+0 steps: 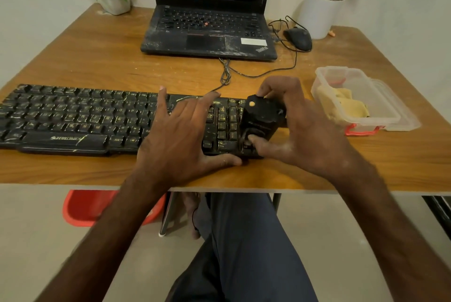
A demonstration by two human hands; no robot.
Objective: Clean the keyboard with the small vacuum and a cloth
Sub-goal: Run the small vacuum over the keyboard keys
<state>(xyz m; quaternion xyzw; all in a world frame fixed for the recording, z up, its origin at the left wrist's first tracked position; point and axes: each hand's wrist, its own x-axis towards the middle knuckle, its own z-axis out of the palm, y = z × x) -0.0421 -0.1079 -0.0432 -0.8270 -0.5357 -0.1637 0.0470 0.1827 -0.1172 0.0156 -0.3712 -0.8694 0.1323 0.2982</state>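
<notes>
Keyboard [73, 118]: black, visibly soiled with pale streaks and specks, lying flat along the near edge of the table [97, 57], its left end running out of view. Vacuum [262, 116]: small, black, with a yellow button on top, standing on the keyboard's right end over the number pad. Right hand [300, 131]: fingers curled over the top and far side of the vacuum, thumb against its near lower face; a firm grasp. Left hand [180, 135]: flat, fingers straight and spread across the keys just left of the number pad, thumb lying along the keyboard's front edge; it holds nothing. Cloth [346, 104]: yellow, crumpled inside a clear plastic box [373, 116] on the table to the right of the keyboard, near but apart from it. Laptop [210, 33]: open, screen dark, dusty, behind the keyboard at the table's far side. Mouse [299, 38]: black, corded, just right of the laptop. A potted plant stands at each far corner.
</notes>
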